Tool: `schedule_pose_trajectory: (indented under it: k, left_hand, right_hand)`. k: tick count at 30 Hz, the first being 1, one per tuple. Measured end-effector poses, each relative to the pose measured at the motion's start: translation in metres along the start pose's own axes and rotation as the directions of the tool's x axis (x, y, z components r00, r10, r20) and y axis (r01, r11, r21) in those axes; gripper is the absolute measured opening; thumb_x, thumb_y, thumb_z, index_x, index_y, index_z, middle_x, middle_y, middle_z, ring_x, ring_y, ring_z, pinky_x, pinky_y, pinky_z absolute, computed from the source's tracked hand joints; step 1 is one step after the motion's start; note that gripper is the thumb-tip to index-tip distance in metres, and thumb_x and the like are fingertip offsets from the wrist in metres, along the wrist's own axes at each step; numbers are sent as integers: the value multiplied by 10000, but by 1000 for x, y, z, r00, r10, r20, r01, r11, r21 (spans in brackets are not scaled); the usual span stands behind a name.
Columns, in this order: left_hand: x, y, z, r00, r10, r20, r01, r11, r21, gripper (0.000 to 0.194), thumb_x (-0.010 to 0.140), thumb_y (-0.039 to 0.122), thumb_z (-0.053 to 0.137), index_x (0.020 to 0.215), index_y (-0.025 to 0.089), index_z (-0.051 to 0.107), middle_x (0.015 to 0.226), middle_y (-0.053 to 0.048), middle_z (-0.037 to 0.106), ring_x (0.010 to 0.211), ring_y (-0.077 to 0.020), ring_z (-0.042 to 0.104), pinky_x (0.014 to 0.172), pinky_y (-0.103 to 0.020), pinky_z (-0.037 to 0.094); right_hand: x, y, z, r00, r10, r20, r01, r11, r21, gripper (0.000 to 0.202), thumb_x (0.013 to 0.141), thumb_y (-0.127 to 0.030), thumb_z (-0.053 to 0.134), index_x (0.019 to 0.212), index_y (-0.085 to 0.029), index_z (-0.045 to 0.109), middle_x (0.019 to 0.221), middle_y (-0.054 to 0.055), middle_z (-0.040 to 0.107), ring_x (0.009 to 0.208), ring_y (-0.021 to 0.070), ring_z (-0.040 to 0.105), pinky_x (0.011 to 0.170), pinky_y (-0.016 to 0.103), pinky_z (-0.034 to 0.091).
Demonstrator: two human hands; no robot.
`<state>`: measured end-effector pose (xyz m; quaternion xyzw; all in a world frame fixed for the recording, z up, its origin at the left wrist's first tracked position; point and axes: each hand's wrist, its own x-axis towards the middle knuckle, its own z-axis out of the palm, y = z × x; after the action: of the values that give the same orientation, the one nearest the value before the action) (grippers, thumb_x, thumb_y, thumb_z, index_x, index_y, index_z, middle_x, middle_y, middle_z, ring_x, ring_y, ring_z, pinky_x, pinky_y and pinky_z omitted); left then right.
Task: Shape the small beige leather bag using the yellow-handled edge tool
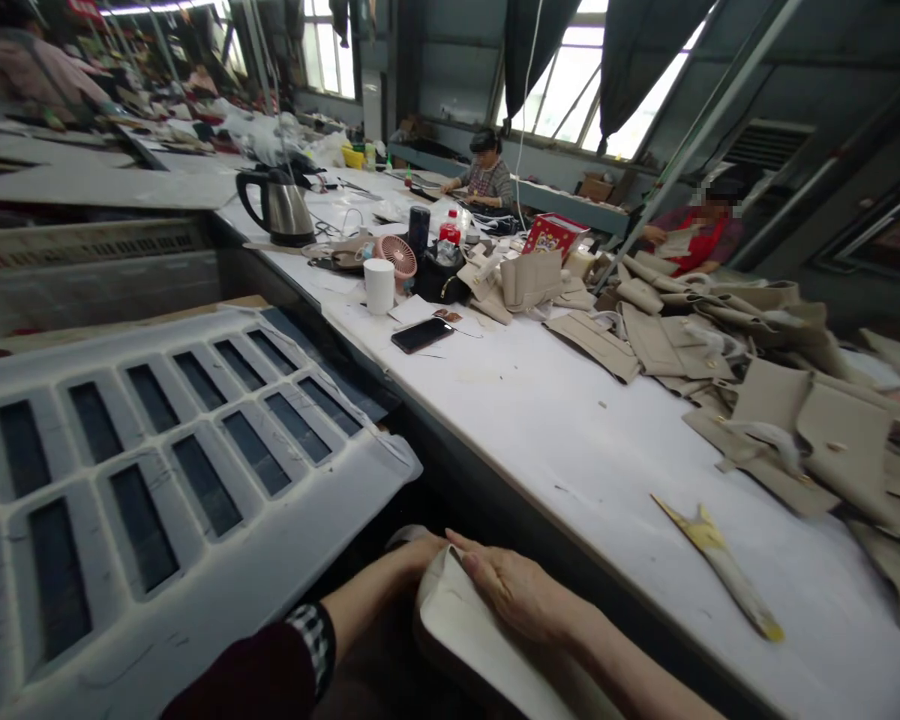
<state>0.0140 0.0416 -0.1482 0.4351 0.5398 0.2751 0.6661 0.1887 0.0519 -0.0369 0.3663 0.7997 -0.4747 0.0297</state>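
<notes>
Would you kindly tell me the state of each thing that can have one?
Cream piece: held in left grip and right grip.
Phone: lying flat, screen dark.
Kettle: upright.
White cylinder: upright.
Pink fan: upright; running or not, unclear.
Yellow-tipped tool: lying flat.
Slotted panel: loose threads on it.
Tan pieces: heaped, overlapping.

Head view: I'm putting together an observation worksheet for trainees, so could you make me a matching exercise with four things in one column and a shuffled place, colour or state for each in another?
Things
1. Pale piece
2. Phone
3. Kettle
4. Fan

Descriptions
A. Black, lying flat on the white table
B. Pink, beside a white cylinder
C. Held with the left hand and right hand
D. Silver and black, standing upright

Pairs: 1-C, 2-A, 3-D, 4-B
</notes>
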Motion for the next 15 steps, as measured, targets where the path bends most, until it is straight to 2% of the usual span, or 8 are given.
schedule_pose_trajectory:
  k: [2,4,6,8,11,15]
  left_hand:
    - [-3,18,-16,999,18,32,-21,994,105,540,889,575,565,568,145,633,498,62,551,475,-105,541,600,-241,500]
    - [-8,42,-27,996,29,81,-46,976,211,432,848,548,640,701,149,717,526,55,599,489,-98,529,550,-223,436]
    - [-15,64,-30,986,27,165,-76,951,300,427,786,569,689,842,155,776,615,26,678,550,-106,547,536,-215,389]
    - [-20,82,-27,965,1,262,-103,922,373,436,702,566,750,878,170,800,709,3,733,637,-136,592,569,-215,400]
    - [-23,95,-21,939,-44,340,-129,873,471,391,642,476,795,908,189,807,832,-18,771,781,-195,648,654,-227,447]
    - [-18,98,-19,927,-79,366,-149,818,555,381,669,455,751,945,198,803,882,-30,778,870,-237,674,682,-241,472]
  right_hand:
    - [-12,8,-4,1000,15,7,-15,1000,0,555,1002,-584,249,1491,-343,348,1525,-10,411,1384,255,416,1168,431,295]
    - [-27,18,-8,998,59,31,-60,998,12,563,996,-594,259,1509,-363,294,1534,-3,401,1384,272,414,1168,457,285]
    - [-45,27,-15,992,100,73,-102,994,29,582,990,-608,265,1518,-364,264,1541,9,393,1389,280,404,1174,461,268]
    - [-65,35,-22,983,135,122,-141,989,38,590,983,-624,273,1513,-366,279,1547,5,385,1397,276,391,1181,446,254]
    - [-96,48,-33,968,177,179,-189,981,50,571,979,-629,289,1495,-386,319,1537,-22,404,1391,263,401,1179,429,262]
    - [-123,64,-44,957,170,236,-200,974,106,564,992,-600,301,1501,-358,304,1527,-15,423,1387,244,405,1178,403,263]
